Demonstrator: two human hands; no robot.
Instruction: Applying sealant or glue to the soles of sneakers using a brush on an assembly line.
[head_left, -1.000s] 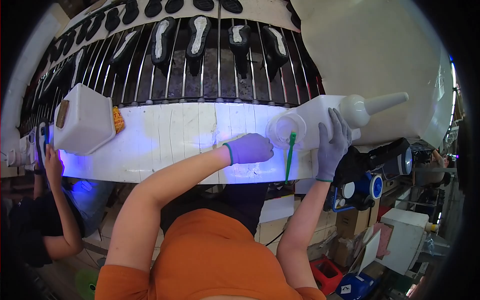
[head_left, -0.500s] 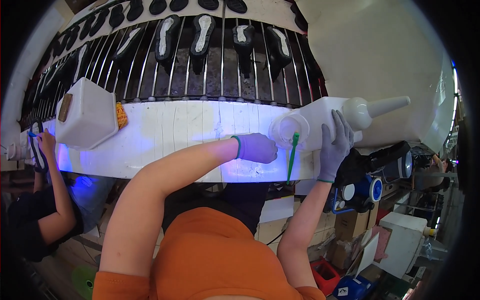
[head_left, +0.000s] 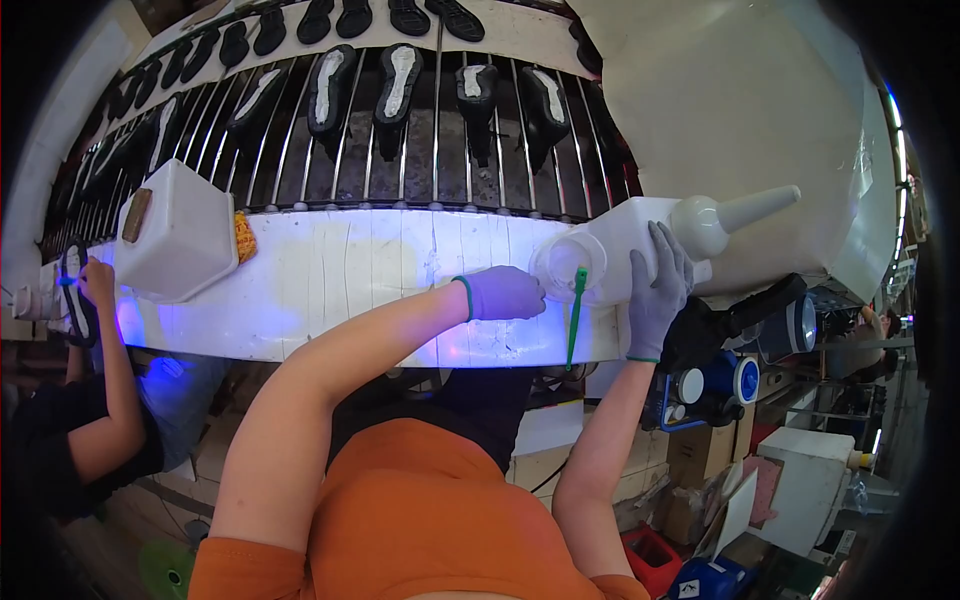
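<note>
My left hand, in a lavender knit glove, is closed beside a round white tub; its fingertips are turned away, so what they hold, if anything, is hidden. A green-handled brush leans over the tub's near rim, its handle reaching toward the bench edge. My right hand, gloved alike, grips the near side of a white plastic container with a rounded neck and long spout. Its fingers reach up along the container, which stands just right of the tub.
A white bench runs before me, with another white container and orange netting at left. Beyond lies a metal roller rack bearing black shoes with white-coated soles. A co-worker handles a sole at far left.
The whole view has shifted slightly, moving the bench, tub and container a little left in the picture. Both hands keep nearly the same place beside the tub and on the container.
</note>
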